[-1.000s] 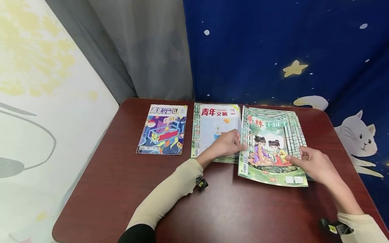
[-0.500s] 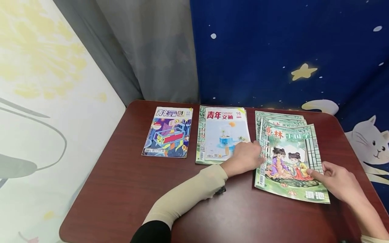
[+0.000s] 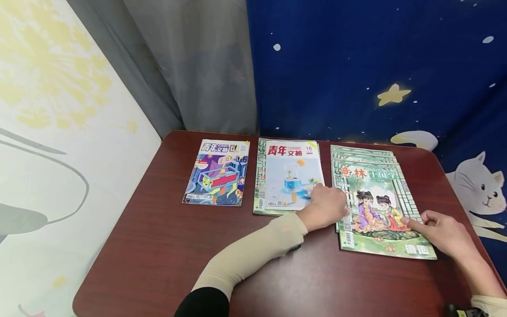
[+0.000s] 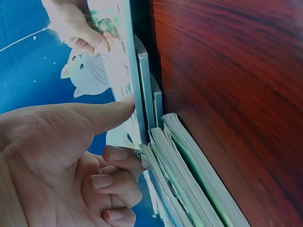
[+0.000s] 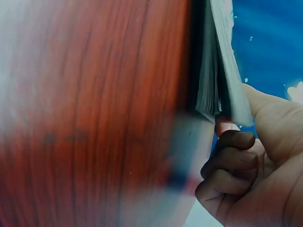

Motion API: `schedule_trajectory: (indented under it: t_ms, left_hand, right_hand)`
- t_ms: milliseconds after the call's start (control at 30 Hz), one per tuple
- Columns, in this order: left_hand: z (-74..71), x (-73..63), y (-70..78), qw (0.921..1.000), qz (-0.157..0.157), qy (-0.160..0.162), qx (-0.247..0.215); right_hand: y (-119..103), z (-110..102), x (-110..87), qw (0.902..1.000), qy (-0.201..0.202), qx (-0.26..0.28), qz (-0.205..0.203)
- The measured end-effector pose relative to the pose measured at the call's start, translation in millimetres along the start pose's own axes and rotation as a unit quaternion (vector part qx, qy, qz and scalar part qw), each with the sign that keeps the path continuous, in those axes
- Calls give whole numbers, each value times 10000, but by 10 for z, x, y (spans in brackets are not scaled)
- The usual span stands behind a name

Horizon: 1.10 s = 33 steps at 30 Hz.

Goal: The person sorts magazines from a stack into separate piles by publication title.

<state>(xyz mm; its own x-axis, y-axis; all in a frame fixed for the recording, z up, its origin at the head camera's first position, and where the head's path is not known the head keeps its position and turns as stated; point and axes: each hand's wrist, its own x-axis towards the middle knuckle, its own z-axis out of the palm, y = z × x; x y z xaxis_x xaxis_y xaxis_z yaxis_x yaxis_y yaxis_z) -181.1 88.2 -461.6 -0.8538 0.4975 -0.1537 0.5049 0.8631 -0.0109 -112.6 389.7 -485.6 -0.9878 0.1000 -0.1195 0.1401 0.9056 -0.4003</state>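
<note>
A green-covered magazine [image 3: 376,215] with two cartoon children lies tilted over a fanned stack of similar green magazines [image 3: 362,152] at the right of the table. My right hand [image 3: 445,231] pinches its right edge, thumb on the cover, fingers curled below. At the opposite edge, my left hand [image 3: 326,203] holds on near the spine; in the left wrist view its thumb [image 4: 111,116] reaches the spine and the other fingers curl beside it. The right wrist view shows the magazine's corner [image 5: 232,80] lifted above the pages under it.
Beside my left hand, a white magazine [image 3: 291,167] marked 16 lies on a green one [image 3: 261,193]. Farther left sits a purple magazine [image 3: 218,176]. The brown table [image 3: 166,246] backs onto grey [image 3: 214,66] and blue curtains [image 3: 325,66].
The top green magazine has been brought right and lowered onto the green stack, both hands moving with it. Its tilt against the stack has lessened. The white and purple magazines stay put.
</note>
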Motion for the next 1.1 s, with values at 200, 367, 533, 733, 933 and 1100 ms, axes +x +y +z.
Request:
schedule_trajectory:
  t_ms: [200,367,533,733,933,1100]
  left_hand:
    - [-31,29,45,9999,-119,-60,51]
    - [-23,29,29,9997,-154,18,190]
    - [5,-39,-72,9988,-229,438,15]
    - [-17,-202,-409,9932,-498,995,-338]
    - [-21,-322,-761,9861,-679,1229,-890]
    - [16,-418,-1023,9777,-906,1338,-1345]
  right_hand:
    - [60,-40,75,9998,-96,-34,197]
    - [13,-88,89,9995,-239,-144,168]
    - [-150,-100,43,9994,-11,-291,209]
    - [-470,-1,-6,9919,1164,128,-492]
    - [-742,36,-30,9829,1556,386,-903]
    - [-982,137,6,9792,1549,637,-1148]
